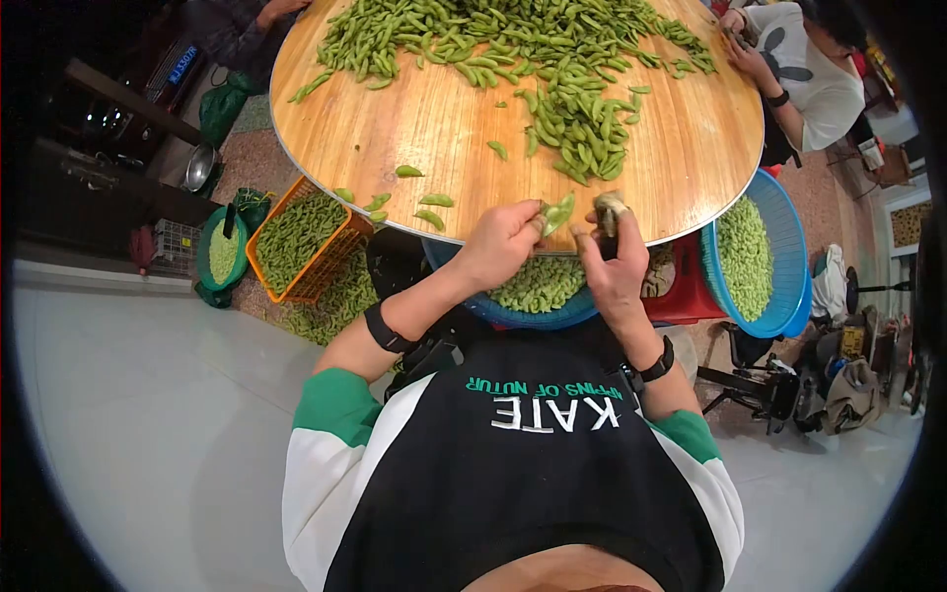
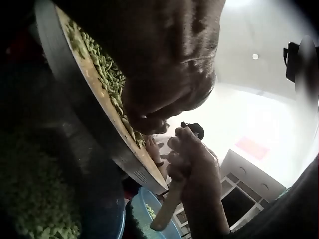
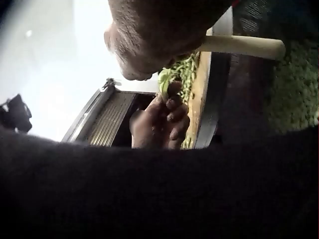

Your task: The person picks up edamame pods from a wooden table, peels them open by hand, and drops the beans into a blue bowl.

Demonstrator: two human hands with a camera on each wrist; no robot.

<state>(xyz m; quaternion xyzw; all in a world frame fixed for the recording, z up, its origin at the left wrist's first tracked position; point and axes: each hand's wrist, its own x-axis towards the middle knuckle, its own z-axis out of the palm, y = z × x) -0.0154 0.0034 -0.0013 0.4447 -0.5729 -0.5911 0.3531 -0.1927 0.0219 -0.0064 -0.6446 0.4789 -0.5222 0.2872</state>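
Note:
In the head view, my left hand (image 1: 498, 242) pinches a green soybean pod (image 1: 558, 212) just over the near edge of the round wooden table (image 1: 444, 148). Close beside it, my right hand (image 1: 619, 261) has its fingers curled round a tool with a pale, round handle (image 3: 244, 46). The handle sticks out of the fist in both wrist views; its working end is hidden. Under the table edge, below both hands, a blue basin (image 1: 501, 314) holds shelled green beans (image 1: 538, 284). A few loose pods (image 1: 434, 199) lie to the left of my left hand.
A big heap of pods (image 1: 582, 109) covers the table's far side. At left stand an orange crate (image 1: 264, 271) of pods and a green-lined container of beans (image 1: 223, 252). Another blue basin (image 1: 786, 252) stands right. A person (image 1: 817, 84) works at the table's right edge.

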